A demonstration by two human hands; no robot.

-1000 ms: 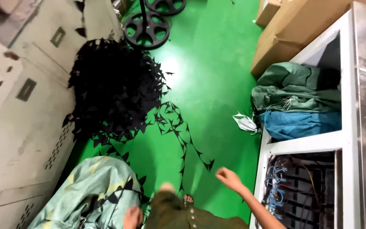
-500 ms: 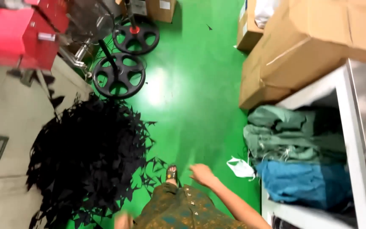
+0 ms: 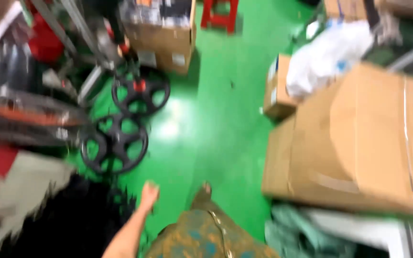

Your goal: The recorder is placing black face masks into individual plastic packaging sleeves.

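The view is strongly motion-blurred. My left hand reaches forward over the green floor, its forearm rising from the bottom edge. Nothing shows in it, and the fingers are too smeared to read. It hangs just right of a heap of black scraps and below a black spoked wheel. My foot and patterned trouser leg are beside it. My right hand is out of view.
A second black wheel and metal frames stand at the left. Large cardboard boxes fill the right, with a white bag on top. Another box and a red stool lie ahead. Green cloth lies at the lower right.
The view has swung forward along the floor. The black heap has slid to the lower left and the shelf of cloth has gone. My right hand has left the view; my left arm has swung forward.
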